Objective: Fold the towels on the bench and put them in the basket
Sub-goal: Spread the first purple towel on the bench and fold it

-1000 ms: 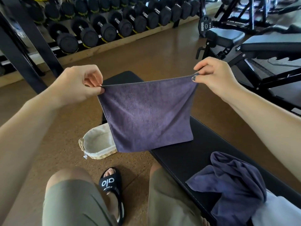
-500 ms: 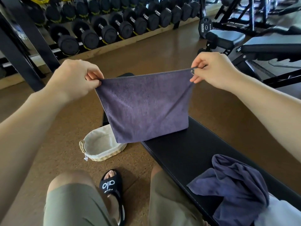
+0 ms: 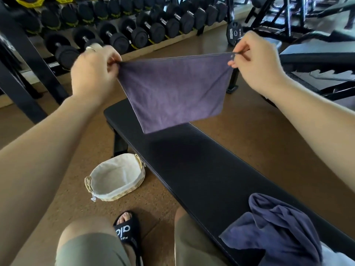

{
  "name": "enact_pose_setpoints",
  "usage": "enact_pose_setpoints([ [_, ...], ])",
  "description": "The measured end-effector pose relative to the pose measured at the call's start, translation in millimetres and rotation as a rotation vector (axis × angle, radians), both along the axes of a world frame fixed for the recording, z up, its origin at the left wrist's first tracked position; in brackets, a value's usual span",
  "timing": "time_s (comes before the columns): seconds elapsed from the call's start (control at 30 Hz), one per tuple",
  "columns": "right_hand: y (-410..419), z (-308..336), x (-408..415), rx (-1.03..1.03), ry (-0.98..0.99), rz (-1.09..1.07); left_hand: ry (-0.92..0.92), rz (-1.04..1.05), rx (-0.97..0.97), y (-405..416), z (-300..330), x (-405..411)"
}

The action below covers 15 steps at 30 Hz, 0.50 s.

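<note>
Your purple towel (image 3: 175, 91) hangs stretched flat above the desk (image 3: 201, 169). A crumpled dark towel (image 3: 278, 229) lies on its near end; the lined basket (image 3: 115, 178) sits empty on the floor.

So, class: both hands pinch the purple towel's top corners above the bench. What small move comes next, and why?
Probably lower the purple towel flat onto the bench: the left hand and right hand hold it unfolded in mid-air, and the basket is empty.

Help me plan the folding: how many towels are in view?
2 certain: a purple towel held over the bench, a navy towel crumpled on it. White cloth beneath may be a third.
</note>
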State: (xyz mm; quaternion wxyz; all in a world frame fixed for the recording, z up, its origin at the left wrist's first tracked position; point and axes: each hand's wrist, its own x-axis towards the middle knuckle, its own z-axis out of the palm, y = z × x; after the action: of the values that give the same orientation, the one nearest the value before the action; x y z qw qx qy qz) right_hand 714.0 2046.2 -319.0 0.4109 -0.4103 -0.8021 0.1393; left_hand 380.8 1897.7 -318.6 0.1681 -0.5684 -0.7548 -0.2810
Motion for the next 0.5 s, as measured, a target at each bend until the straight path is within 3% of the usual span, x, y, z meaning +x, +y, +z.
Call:
enact_pose_setpoints([
  [0.1, -42.4, -35.3, 29.2, 0.037, -0.055, -0.033, 0.042, -0.155, 0.048, -14.2, -20.0, -0.3],
  [0.23, -117.9, -133.5, 61.8, -0.135, -0.28, 0.071, -0.066, -0.42, -0.33, -52.0, -112.5, -3.2],
  [0.37, -166.7, -207.1, 57.9, -0.292, -0.556, 0.185, -0.236, -0.404, -0.68, -82.9, -190.6, -11.0],
  [0.5, -191.2, -223.2, 53.1, -0.34, -0.699, 0.24, -0.193, -0.388, -0.812, -94.3, -215.2, -17.6],
])
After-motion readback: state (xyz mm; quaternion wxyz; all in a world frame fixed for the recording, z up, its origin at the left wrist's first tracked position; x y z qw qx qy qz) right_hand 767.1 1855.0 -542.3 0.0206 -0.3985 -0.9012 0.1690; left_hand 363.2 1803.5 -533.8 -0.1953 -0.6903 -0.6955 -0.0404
